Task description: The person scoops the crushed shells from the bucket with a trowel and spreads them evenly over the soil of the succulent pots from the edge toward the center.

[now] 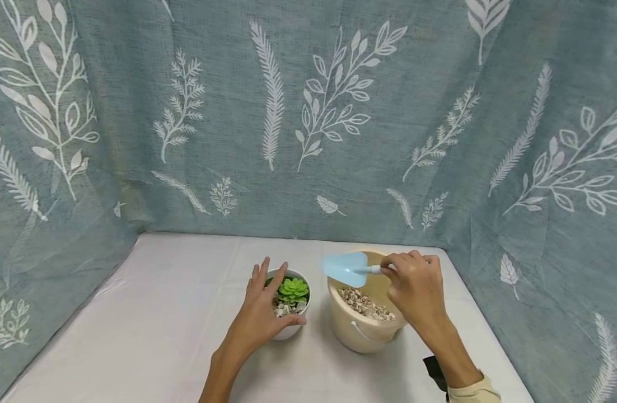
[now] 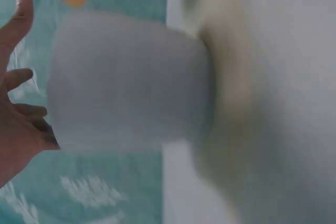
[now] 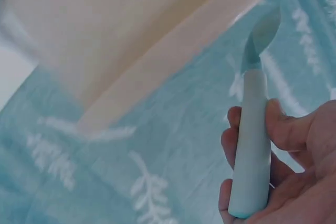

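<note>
My right hand [image 1: 415,286] grips the pale handle of a light blue garden trowel [image 1: 349,268]. Its blade hangs over the left rim of a cream bucket [image 1: 356,336], which holds whitish-brown pebbles or chips [image 1: 363,305]. In the right wrist view, fingers and thumb wrap the trowel handle [image 3: 251,150]. With fingers spread, my left hand [image 1: 260,316] reaches over the near left side of a white pot [image 1: 286,332]. A green succulent [image 1: 294,290] and pale stones [image 1: 283,308] show inside. Whether that hand touches the pot is unclear, even in the left wrist view.
A white cloth [image 1: 162,313] covers the table under the pot and bucket. Blue-green curtains [image 1: 228,123] with white leaf prints surround it on the back and both sides. The bucket has a thin white handle [image 1: 361,331] hanging at its front.
</note>
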Motion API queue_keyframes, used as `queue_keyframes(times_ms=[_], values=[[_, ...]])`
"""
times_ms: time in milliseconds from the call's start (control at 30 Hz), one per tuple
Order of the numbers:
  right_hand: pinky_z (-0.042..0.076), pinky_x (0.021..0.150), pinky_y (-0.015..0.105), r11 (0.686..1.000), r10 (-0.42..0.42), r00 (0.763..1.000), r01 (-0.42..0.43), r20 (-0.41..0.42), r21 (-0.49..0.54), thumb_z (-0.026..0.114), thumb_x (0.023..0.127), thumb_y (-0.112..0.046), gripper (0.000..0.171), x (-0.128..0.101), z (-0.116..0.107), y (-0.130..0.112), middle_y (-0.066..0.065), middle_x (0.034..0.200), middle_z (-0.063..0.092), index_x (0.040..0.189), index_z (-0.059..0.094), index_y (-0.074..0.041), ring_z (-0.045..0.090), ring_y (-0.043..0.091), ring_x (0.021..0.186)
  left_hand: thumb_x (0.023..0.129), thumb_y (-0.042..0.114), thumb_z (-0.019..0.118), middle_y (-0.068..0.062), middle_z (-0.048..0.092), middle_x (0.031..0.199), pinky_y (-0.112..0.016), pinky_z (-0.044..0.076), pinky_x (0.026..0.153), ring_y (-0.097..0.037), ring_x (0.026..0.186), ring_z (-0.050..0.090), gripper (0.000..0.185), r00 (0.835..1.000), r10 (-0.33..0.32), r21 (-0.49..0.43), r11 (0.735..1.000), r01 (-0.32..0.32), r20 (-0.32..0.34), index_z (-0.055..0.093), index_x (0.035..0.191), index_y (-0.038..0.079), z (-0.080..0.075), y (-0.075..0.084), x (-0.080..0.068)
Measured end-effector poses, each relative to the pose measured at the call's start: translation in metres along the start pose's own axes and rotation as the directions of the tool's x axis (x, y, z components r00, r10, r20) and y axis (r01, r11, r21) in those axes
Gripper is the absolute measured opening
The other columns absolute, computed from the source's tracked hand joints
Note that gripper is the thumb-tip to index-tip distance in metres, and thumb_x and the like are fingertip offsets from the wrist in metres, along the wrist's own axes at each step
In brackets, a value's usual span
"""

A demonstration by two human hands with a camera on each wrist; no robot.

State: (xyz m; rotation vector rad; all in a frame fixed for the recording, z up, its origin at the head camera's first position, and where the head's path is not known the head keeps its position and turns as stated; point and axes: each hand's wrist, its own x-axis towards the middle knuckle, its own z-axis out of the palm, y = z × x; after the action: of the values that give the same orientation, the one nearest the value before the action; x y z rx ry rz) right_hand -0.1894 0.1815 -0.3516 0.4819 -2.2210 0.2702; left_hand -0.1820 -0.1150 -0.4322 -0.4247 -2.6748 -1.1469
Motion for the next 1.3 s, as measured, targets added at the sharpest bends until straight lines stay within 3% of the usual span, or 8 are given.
queue_keyframes(times_ms=[133,267,567,800,900,1067,1167,1300], values=[[0.048,0.077,0.052,0.991,-0.065,0.997,0.068,0.03,-0.118,0.088,0.072,0.002,0.019,-0.006,-0.01,0.028,0.007,0.073,0.076,0.079,0.076,-0.01,0.065,0.027,0.071,0.079,0.049,0.088,-0.022,0.017,0.175,-0.072,0.035,0.119,-0.049,0.161,0.016,0.105,0.993,0.116,-0.013,0.993,-0.116,0.027,0.035,0.165,0.02,0.013,0.028,0.018],[0.049,0.082,0.054,0.943,-0.18,0.973,0.212,0.143,-0.257,0.09,0.068,0.003,0.023,-0.008,-0.01,0.048,0.007,0.071,0.072,0.079,0.074,-0.01,0.06,0.026,0.07,0.082,0.052,0.083,-0.021,0.02,0.174,-0.064,0.043,0.117,-0.045,0.16,0.024,0.1,0.98,0.177,-0.028,0.984,-0.175,0.095,0.037,0.164,0.017,0.03,0.051,0.03],[0.048,0.083,0.041,0.796,-0.241,0.835,0.461,0.495,-0.391,0.086,0.082,-0.009,0.039,0.002,0.034,0.029,0.003,0.062,0.065,0.053,0.061,-0.018,0.058,0.022,0.069,0.092,0.064,0.067,-0.016,0.011,0.177,-0.059,0.044,0.118,-0.041,0.162,0.021,0.099,0.97,0.128,0.046,0.989,-0.14,0.206,0.029,0.166,0.01,0.058,0.063,0.024],[0.053,0.097,0.043,0.73,-0.184,0.751,0.536,0.634,-0.423,0.087,0.084,-0.017,0.025,0.003,0.059,0.022,-0.003,0.071,0.074,0.064,0.073,-0.019,0.07,0.019,0.077,0.092,0.068,0.066,-0.011,0.01,0.178,-0.063,0.049,0.112,-0.045,0.156,0.034,0.098,0.974,0.106,0.046,0.992,-0.117,0.201,0.031,0.166,0.013,0.065,0.068,0.025],[0.052,0.089,0.046,0.793,-0.153,0.753,0.479,0.64,-0.375,0.085,0.086,-0.014,0.028,0.006,0.062,0.027,-0.001,0.068,0.072,0.063,0.069,-0.019,0.067,0.021,0.072,0.091,0.069,0.066,-0.01,0.009,0.178,-0.063,0.05,0.11,-0.045,0.153,0.039,0.099,0.974,0.101,0.043,0.993,-0.112,0.204,0.031,0.166,0.014,0.065,0.069,0.027],[0.046,0.077,0.051,0.957,-0.057,0.799,0.215,0.599,-0.197,0.078,0.086,0.001,0.054,0.001,0.067,0.039,-0.006,0.047,0.044,0.05,0.045,-0.021,0.041,0.016,0.052,0.09,0.068,0.067,-0.01,0.01,0.178,-0.061,0.049,0.113,-0.04,0.159,0.029,0.101,0.975,0.11,0.032,0.992,-0.118,0.195,0.03,0.166,0.013,0.067,0.068,0.026],[0.035,0.071,0.045,0.99,-0.02,0.817,0.098,0.576,-0.104,0.078,0.08,0.008,0.056,-0.005,0.069,0.042,-0.009,0.046,0.034,0.047,0.044,-0.022,0.027,0.013,0.052,0.09,0.068,0.068,-0.011,0.011,0.178,-0.06,0.047,0.115,-0.038,0.162,0.023,0.101,0.975,0.111,0.022,0.993,-0.117,0.194,0.03,0.166,0.012,0.068,0.067,0.024],[0.033,0.069,0.042,0.999,-0.018,0.837,0.031,0.547,-0.014,0.082,0.072,0.009,0.034,-0.006,0.068,0.042,-0.006,0.052,0.061,0.055,0.071,-0.017,0.043,0.014,0.052,0.09,0.068,0.068,-0.012,0.012,0.178,-0.06,0.048,0.115,-0.038,0.161,0.025,0.101,0.977,0.108,0.021,0.993,-0.114,0.182,0.031,0.166,0.013,0.068,0.066,0.025]])
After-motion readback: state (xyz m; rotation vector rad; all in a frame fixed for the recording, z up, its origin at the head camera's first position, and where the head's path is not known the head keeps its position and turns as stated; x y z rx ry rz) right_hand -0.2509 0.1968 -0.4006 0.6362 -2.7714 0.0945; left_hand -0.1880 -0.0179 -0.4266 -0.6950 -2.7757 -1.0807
